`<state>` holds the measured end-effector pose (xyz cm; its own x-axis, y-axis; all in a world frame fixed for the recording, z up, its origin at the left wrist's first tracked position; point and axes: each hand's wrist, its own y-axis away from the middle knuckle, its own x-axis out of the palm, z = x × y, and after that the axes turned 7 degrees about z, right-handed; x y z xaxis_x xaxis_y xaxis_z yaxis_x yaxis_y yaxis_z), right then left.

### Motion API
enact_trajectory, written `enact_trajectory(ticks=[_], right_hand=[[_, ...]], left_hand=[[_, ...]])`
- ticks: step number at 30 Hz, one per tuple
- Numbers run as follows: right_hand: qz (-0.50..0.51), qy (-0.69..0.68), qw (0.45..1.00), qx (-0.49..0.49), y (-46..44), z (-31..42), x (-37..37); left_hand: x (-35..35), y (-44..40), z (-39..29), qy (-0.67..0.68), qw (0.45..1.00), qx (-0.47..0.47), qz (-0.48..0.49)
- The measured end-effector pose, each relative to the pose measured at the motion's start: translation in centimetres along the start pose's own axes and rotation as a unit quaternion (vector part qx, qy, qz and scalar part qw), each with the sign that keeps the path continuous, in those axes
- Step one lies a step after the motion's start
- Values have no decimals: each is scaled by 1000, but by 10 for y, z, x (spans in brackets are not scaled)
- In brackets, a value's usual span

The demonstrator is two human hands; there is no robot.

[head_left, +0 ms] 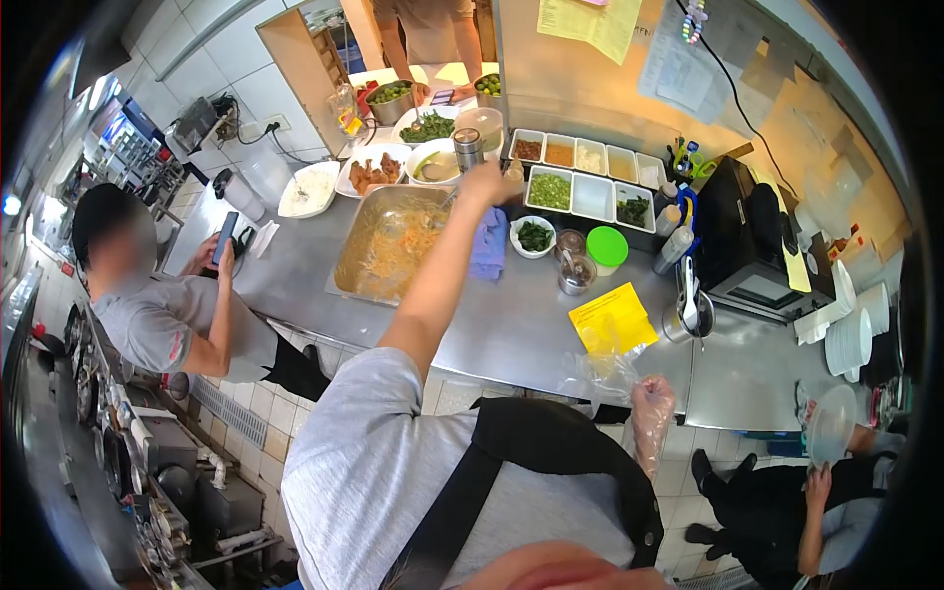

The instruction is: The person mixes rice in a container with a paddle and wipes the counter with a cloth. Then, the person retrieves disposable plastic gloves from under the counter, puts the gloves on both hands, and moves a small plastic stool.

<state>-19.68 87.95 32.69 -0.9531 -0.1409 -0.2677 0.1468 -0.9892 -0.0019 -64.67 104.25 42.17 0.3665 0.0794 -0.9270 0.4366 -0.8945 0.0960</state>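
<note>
My bare left hand reaches across the counter with its fingers curled, right beside a metal-topped cylinder and a small bottle. Whether it grips either one is hidden. Below it lies a folded purple cloth. To its left, a deep steel tray holds shredded orange and pale food. My right hand, in a clear plastic glove, is closed at the counter's front edge. Its fingers pinch a thin, crumpled clear plastic glove, next to a yellow printed packet.
Topping containers, a bowl of greens and a green lid stand along the back. A black microwave and a utensil pot are right. A person holds a phone at left; another person stands at right.
</note>
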Motion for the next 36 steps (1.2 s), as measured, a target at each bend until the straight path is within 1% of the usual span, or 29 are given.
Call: enact_trajectory(ticks=[1, 2, 4, 5, 7, 10, 13, 15, 16, 18, 19, 20, 21, 22, 23, 24, 25, 26, 27, 28, 30, 32, 35, 36], right_hand=[[4, -5, 1000, 5, 1, 1, -1], [8, -10, 1000, 10, 1, 1, -1], [-7, 30, 1000, 0, -1, -7, -2], [-14, 51, 999, -4, -1, -11, -2], [-11, 31, 999, 6, 0, -11, -2], [-9, 34, 999, 23, -2, -6, 0], [-10, 56, 998, 24, -5, 6, 2], [-10, 62, 998, 11, -6, 5, 3], [-10, 59, 998, -3, -9, 0, 3], [-13, 67, 998, -8, -9, -3, 3], [-17, 79, 997, -5, -11, 0, 4], [-19, 91, 996, 3, -8, 0, 3], [-19, 82, 996, 3, -5, -3, 2], [-21, 73, 997, 0, -6, -5, 1], [-22, 64, 998, -4, -8, -7, 1], [-33, 77, 996, -9, -10, -9, 1], [-42, 90, 995, -14, -12, -11, 0], [-48, 105, 993, -15, -10, -14, -1], [-48, 92, 995, -3, -9, -15, -2], [-49, 80, 996, 8, -11, -12, -5], [-47, 55, 997, 13, -14, -7, -6], [-41, 33, 999, 2, -15, -1, -7], [-47, 81, 995, -23, -18, 4, -7], [-53, 94, 994, -31, -17, 9, -7]], left_hand=[[-12, 1, 1, 38, 995, -42, -82], [-19, -7, 10, 33, 994, -45, -98], [-38, -23, 21, 24, 990, -47, -133], [-44, -25, 23, 38, 996, -33, -68], [-65, -12, 14, 66, 996, -7, 66], [-62, -1, 7, 56, 998, -16, 0], [-64, 3, 2, 55, 998, -38, 19], [-52, -13, 16, 36, 999, -15, -7], [-49, -23, 21, 26, 999, -2, -21], [-49, -33, 29, -1, 984, -28, -177], [-52, -35, 30, -14, 966, -40, -255], [-59, -36, 33, -2, 990, -38, -136], [-85, -23, 20, 10, 999, -33, -16], [-101, -20, 10, 22, 994, -27, 100], [-87, -27, 10, 36, 993, 43, 105], [-77, 0, -10, 79, 977, 147, 135], [-68, 27, -30, 126, 945, 246, 174], [-62, 65, -58, 182, 916, 243, 262], [-59, 101, -79, 190, 869, 306, 340], [-37, 118, -90, 153, 852, 344, 363], [0, 151, -102, 157, 787, 462, 377], [16, 178, -113, 174, 760, 470, 414], [7, 182, -98, 92, 838, 427, 328], [-20, 191, -102, -86, 915, 339, 200]])
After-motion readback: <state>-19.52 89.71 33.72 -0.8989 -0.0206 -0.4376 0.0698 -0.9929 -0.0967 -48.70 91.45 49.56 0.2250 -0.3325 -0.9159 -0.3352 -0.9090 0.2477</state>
